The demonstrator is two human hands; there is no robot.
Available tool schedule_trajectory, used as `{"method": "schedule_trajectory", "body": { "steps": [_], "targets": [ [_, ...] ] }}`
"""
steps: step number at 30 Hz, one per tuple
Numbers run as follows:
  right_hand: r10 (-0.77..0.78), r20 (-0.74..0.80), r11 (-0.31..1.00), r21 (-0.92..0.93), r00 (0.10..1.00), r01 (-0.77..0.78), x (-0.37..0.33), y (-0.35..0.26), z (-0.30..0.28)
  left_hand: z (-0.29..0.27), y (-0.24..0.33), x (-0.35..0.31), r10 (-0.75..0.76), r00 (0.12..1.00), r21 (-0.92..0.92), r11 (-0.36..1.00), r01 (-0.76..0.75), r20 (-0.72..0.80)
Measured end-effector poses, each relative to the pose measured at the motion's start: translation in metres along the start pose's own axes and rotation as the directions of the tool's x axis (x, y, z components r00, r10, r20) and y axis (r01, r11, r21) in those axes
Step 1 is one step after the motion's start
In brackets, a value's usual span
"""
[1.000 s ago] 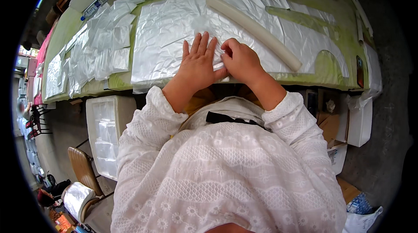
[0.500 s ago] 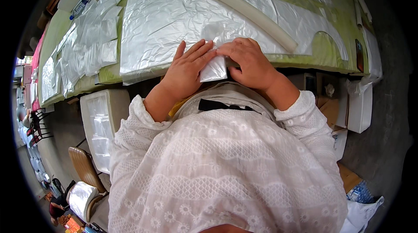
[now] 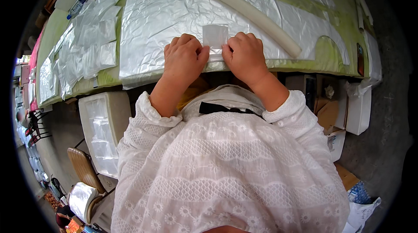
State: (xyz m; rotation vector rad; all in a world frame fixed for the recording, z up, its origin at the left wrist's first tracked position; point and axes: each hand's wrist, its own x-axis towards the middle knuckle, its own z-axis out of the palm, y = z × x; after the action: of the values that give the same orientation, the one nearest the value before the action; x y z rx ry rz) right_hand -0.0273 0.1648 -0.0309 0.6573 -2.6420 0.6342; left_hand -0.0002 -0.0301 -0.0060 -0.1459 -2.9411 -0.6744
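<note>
A small folded piece of clear plastic film [image 3: 215, 37] lies at the table's near edge, on top of a wide clear plastic sheet [image 3: 156, 23]. My left hand [image 3: 185, 54] is closed with curled fingers at its left side, the thumb at its lower corner. On the opposite side my right hand [image 3: 246, 54] grips the lower right corner in the same way. Both fingertips are partly hidden by the knuckles. Beyond my right hand a long off-white roll or tube [image 3: 250, 15] rests slantwise on the sheet.
Piles of small clear plastic bags [image 3: 93, 43] cover the green tabletop [image 3: 328, 54] at left. A plastic bottle [image 3: 79, 4] lies at the far left and a phone [image 3: 360, 58] at the right edge. Below stand a white foam box [image 3: 102, 119] and a brown chair [image 3: 85, 170].
My hands have moved apart, off the film's middle to its two sides. My left hand has gone from flat to curled, and the film now lies farther from my body, folded shorter.
</note>
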Motion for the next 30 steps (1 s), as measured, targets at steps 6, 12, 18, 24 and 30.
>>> {"method": "schedule_trajectory", "body": {
  "steps": [6,12,18,24,30],
  "targets": [
    [0.018,0.058,1.0,0.015,0.998,-0.019,0.004,0.001,-0.006,0.011,0.001,-0.002,0.271,0.962,0.08,0.96,-0.269,-0.017],
    [0.05,0.145,0.997,0.057,0.988,-0.059,0.014,0.002,-0.014,0.013,0.004,-0.003,0.247,0.967,0.087,0.964,-0.251,0.057],
    [0.138,0.352,0.979,0.094,0.926,-0.182,0.035,0.006,-0.021,0.014,-0.005,-0.079,0.168,0.984,-0.557,0.812,-0.176,-0.067],
    [-0.051,0.41,0.985,0.171,0.911,-0.021,0.005,-0.019,-0.046,0.033,0.005,-0.119,-0.123,0.946,-0.932,0.176,0.318,0.299],
    [-0.195,0.221,0.875,0.479,0.956,0.067,-0.034,-0.037,-0.048,0.021,-0.016,-0.114,-0.255,0.944,-0.864,0.406,0.299,0.208]
  ]
}}
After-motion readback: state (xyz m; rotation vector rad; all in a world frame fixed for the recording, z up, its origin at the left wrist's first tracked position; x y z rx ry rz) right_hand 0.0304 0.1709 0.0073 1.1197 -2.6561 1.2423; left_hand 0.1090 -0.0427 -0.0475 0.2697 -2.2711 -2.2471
